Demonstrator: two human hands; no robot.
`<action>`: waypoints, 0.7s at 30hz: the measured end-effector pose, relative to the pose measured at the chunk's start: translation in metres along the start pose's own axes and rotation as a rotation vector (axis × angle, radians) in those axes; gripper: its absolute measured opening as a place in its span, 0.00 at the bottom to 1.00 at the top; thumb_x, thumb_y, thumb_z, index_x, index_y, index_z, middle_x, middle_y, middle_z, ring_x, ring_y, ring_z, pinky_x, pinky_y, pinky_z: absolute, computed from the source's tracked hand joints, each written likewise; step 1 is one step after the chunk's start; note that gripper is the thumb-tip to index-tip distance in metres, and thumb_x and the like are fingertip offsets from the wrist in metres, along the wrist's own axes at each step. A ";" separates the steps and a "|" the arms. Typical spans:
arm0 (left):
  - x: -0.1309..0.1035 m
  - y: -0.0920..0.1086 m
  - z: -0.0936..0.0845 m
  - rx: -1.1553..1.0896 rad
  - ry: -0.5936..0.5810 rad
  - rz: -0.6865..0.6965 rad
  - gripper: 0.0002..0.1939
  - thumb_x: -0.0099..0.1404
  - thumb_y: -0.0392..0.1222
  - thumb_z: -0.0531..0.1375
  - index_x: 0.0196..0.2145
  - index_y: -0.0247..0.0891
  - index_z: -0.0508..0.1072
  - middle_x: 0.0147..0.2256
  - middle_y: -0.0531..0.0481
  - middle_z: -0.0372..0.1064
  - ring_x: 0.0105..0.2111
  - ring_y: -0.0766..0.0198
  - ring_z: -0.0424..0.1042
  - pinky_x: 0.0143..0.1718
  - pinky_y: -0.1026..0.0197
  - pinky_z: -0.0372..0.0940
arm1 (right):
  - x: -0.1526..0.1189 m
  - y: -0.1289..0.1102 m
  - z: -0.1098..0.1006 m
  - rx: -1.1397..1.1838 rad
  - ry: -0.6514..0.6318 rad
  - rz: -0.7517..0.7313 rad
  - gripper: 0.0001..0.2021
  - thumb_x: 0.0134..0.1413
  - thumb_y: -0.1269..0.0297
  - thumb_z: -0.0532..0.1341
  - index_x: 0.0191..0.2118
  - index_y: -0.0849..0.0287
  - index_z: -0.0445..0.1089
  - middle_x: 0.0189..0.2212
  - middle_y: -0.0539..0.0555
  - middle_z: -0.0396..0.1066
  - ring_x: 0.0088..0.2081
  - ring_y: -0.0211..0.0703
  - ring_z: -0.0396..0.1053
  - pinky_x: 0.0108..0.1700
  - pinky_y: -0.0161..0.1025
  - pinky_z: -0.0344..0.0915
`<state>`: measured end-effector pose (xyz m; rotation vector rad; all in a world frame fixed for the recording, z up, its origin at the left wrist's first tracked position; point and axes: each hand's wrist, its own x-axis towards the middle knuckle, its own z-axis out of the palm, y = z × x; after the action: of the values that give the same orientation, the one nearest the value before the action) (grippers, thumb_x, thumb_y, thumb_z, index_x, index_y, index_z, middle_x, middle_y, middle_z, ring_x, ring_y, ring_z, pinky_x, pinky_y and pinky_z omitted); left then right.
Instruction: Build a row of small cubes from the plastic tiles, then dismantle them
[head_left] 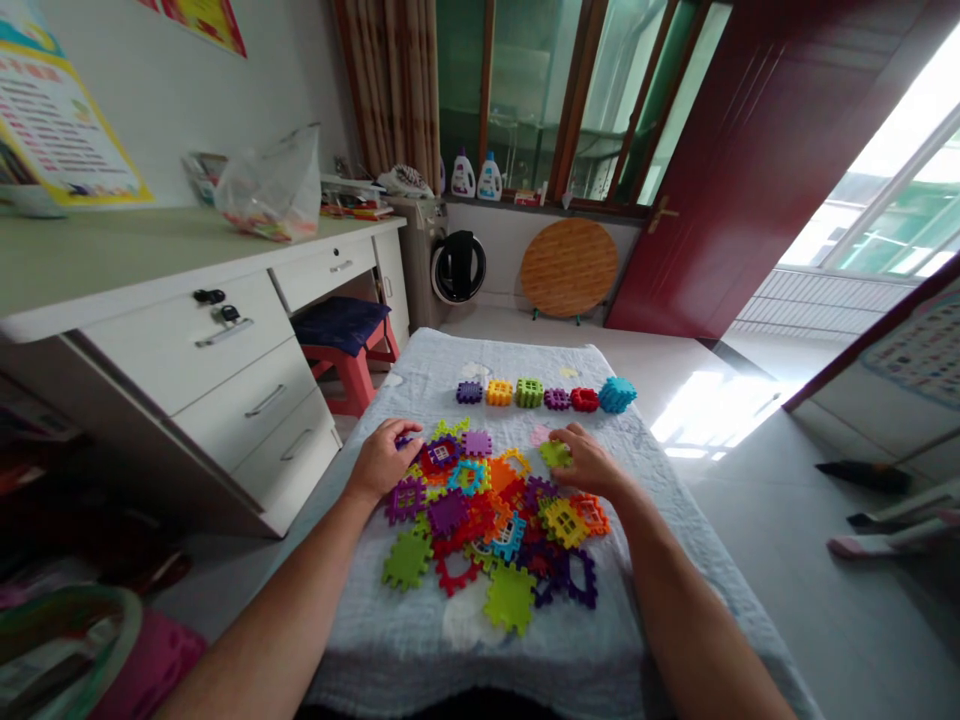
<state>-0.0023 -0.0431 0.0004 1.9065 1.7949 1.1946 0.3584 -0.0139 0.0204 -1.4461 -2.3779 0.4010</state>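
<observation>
Colourful toothed plastic pieces lie in a loose pile, among them a green piece (pixel 511 597), a yellow window piece (pixel 564 523) and a purple piece (pixel 448 511). My left hand (pixel 384 458) is at the pile's upper left, its fingers curled over a dark purple piece (pixel 405 442). On the upper right, my right hand (pixel 589 460) has its fingers closed on a light green piece (pixel 556 454). Beyond the pile stands a row of assembled pieces, including a yellow block (pixel 499 392), a green block (pixel 529 392) and a blue stack (pixel 617 394).
The pieces rest on a cloth-covered table (pixel 442 350). To the left are a white desk (pixel 225 365) and a red stool (pixel 352 350). A pink basket (pixel 154 655) is at lower left. A round wooden board (pixel 570 267) leans at the back wall.
</observation>
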 end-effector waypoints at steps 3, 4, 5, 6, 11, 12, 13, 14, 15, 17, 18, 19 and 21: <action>0.000 0.000 0.000 -0.007 0.005 -0.002 0.14 0.57 0.47 0.56 0.38 0.37 0.73 0.40 0.45 0.71 0.42 0.57 0.72 0.48 0.55 0.66 | 0.006 0.001 0.009 0.051 0.106 -0.022 0.24 0.45 0.63 0.63 0.51 0.58 0.66 0.41 0.54 0.63 0.35 0.39 0.65 0.41 0.38 0.63; 0.000 0.000 0.000 -0.011 0.007 -0.003 0.14 0.58 0.47 0.56 0.38 0.37 0.73 0.40 0.45 0.71 0.42 0.57 0.72 0.48 0.55 0.66 | 0.007 0.001 0.011 0.059 0.121 -0.032 0.23 0.46 0.61 0.63 0.51 0.58 0.66 0.41 0.54 0.64 0.35 0.40 0.65 0.42 0.38 0.63; -0.001 0.001 -0.001 -0.014 0.009 -0.004 0.14 0.58 0.46 0.56 0.38 0.37 0.73 0.40 0.46 0.71 0.42 0.57 0.72 0.48 0.55 0.66 | 0.009 0.000 0.013 0.057 0.127 -0.040 0.23 0.47 0.60 0.63 0.51 0.58 0.66 0.41 0.54 0.64 0.37 0.41 0.66 0.43 0.39 0.63; -0.001 0.002 -0.001 -0.016 0.011 -0.004 0.13 0.58 0.46 0.55 0.37 0.37 0.73 0.39 0.46 0.71 0.42 0.58 0.71 0.48 0.55 0.66 | 0.010 -0.001 0.015 0.046 0.127 -0.046 0.22 0.48 0.58 0.64 0.50 0.58 0.67 0.40 0.54 0.65 0.38 0.42 0.66 0.44 0.40 0.63; -0.001 0.007 -0.003 -0.053 0.017 -0.032 0.13 0.58 0.45 0.55 0.37 0.37 0.73 0.38 0.47 0.71 0.38 0.60 0.71 0.44 0.57 0.69 | 0.014 -0.003 0.020 -0.016 0.104 -0.043 0.22 0.49 0.55 0.64 0.49 0.58 0.69 0.40 0.56 0.66 0.44 0.48 0.65 0.49 0.45 0.61; -0.001 0.008 -0.004 -0.069 0.017 -0.044 0.12 0.58 0.45 0.55 0.36 0.37 0.73 0.38 0.47 0.71 0.37 0.61 0.71 0.42 0.58 0.69 | 0.014 -0.002 0.020 -0.003 0.103 -0.041 0.22 0.50 0.55 0.64 0.49 0.58 0.69 0.41 0.56 0.66 0.44 0.47 0.65 0.49 0.45 0.61; -0.001 0.008 -0.004 -0.084 0.019 -0.052 0.12 0.58 0.44 0.55 0.36 0.38 0.73 0.37 0.47 0.71 0.36 0.61 0.71 0.40 0.59 0.70 | 0.014 0.000 0.021 0.017 0.103 -0.040 0.21 0.50 0.54 0.63 0.49 0.58 0.69 0.41 0.56 0.66 0.43 0.47 0.65 0.49 0.45 0.61; -0.001 0.008 -0.004 -0.096 0.022 -0.056 0.12 0.57 0.44 0.54 0.36 0.38 0.73 0.37 0.48 0.70 0.35 0.62 0.71 0.39 0.59 0.70 | 0.014 0.001 0.021 0.039 0.104 -0.038 0.21 0.51 0.54 0.63 0.49 0.58 0.69 0.41 0.56 0.66 0.42 0.46 0.65 0.49 0.45 0.62; -0.001 0.008 -0.004 -0.101 0.026 -0.055 0.11 0.57 0.44 0.54 0.35 0.38 0.73 0.37 0.48 0.70 0.35 0.62 0.71 0.38 0.60 0.70 | 0.014 0.002 0.021 0.061 0.108 -0.037 0.20 0.52 0.55 0.62 0.49 0.58 0.69 0.40 0.56 0.66 0.42 0.45 0.66 0.49 0.45 0.62; -0.001 0.007 -0.003 -0.104 0.030 -0.050 0.11 0.58 0.43 0.54 0.35 0.38 0.73 0.37 0.48 0.70 0.35 0.62 0.71 0.37 0.60 0.70 | 0.014 0.004 0.022 0.092 0.119 -0.028 0.19 0.52 0.55 0.62 0.49 0.58 0.69 0.41 0.56 0.66 0.41 0.44 0.66 0.48 0.44 0.63; -0.001 0.007 -0.002 -0.106 0.031 -0.046 0.11 0.58 0.43 0.54 0.35 0.38 0.73 0.37 0.47 0.71 0.35 0.62 0.71 0.38 0.60 0.70 | 0.014 0.005 0.022 0.100 0.126 -0.022 0.19 0.52 0.56 0.62 0.49 0.58 0.69 0.41 0.55 0.66 0.41 0.44 0.66 0.48 0.44 0.63; -0.001 0.006 -0.001 -0.104 0.031 -0.039 0.11 0.58 0.43 0.54 0.35 0.38 0.73 0.37 0.47 0.71 0.36 0.62 0.71 0.39 0.60 0.70 | 0.014 0.005 0.023 0.104 0.131 -0.019 0.19 0.51 0.56 0.63 0.49 0.58 0.69 0.41 0.55 0.66 0.41 0.44 0.67 0.48 0.44 0.63; -0.001 0.006 -0.001 -0.081 0.046 -0.004 0.11 0.58 0.43 0.54 0.35 0.38 0.73 0.38 0.47 0.71 0.39 0.60 0.71 0.43 0.58 0.68 | 0.014 0.006 0.023 0.114 0.138 -0.019 0.19 0.50 0.58 0.63 0.48 0.58 0.69 0.41 0.55 0.66 0.40 0.44 0.67 0.48 0.44 0.63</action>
<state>0.0014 -0.0453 0.0051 1.8451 1.7444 1.2991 0.3476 -0.0007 -0.0012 -1.3539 -2.2208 0.4112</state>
